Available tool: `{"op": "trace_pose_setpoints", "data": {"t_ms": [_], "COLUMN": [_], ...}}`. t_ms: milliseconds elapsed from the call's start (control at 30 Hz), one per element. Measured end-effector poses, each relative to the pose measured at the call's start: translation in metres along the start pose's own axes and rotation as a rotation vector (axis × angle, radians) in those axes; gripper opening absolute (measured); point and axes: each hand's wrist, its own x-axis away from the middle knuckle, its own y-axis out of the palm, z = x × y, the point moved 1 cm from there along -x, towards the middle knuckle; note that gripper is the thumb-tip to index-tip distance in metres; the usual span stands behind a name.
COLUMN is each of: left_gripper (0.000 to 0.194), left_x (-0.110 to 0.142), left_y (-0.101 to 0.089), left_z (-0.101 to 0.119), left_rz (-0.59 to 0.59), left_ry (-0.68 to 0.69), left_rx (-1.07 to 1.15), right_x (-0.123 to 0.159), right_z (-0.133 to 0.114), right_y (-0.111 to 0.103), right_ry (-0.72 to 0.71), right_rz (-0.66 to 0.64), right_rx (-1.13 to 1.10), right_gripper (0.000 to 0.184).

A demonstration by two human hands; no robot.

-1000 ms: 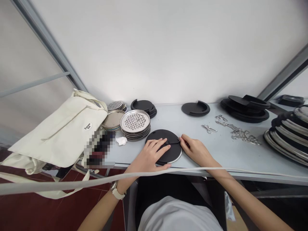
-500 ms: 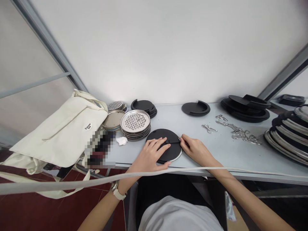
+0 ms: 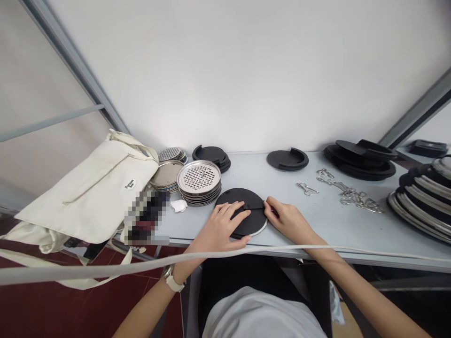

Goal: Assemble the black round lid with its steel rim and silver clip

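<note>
A round black disc (image 3: 240,229) with a raised band across its middle lies at the table's front edge, a pale rim showing at its lower right. My left hand (image 3: 221,229) rests on it, fingers spread over the top and thumb near the front edge. At the disc's right edge, by the end of the band, my right hand (image 3: 283,217) is closed in a pinch. What those fingertips hold is hidden. Just left of the disc stands a stack of perforated metal discs (image 3: 199,178). Bent wire hooks (image 3: 347,192) lie loose beyond my right hand.
Black round holders (image 3: 287,160) sit along the wall, with more black pieces (image 3: 359,162) piled at right. A tall stack of rimmed discs (image 3: 423,199) stands far right. A cream bag (image 3: 95,192) occupies the left. A white cord (image 3: 282,248) crosses in front.
A small metal glint at my right fingertips is now out of sight. Both hands keep nearly the same place on the disc.
</note>
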Motion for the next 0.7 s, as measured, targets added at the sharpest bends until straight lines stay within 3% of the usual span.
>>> {"op": "trace_pose_setpoints", "data": {"t_ms": [367,567,700], "left_gripper": [0.055,0.057,0.055], "left_x": [0.0004,-0.0014,-0.0006], "left_y": [0.0048,0.0039,-0.0006], "left_z": [-0.0022,-0.0020,-0.0027], "left_rz": [-0.002,0.019,0.011], "left_ry": [-0.009,-0.036,-0.023], "left_rx": [-0.017,-0.028,0.007], "right_x": [0.0007,0.0046,0.0040], "right_z": [0.0016,-0.0047,-0.0045], "right_y": [-0.0005,-0.0014,-0.0014], "right_ry": [0.008,-0.063,-0.021], "right_rz": [0.017,-0.027,0.000], "right_rx": [0.003,-0.054,-0.078], "right_gripper": [0.023,0.022,0.025]}}
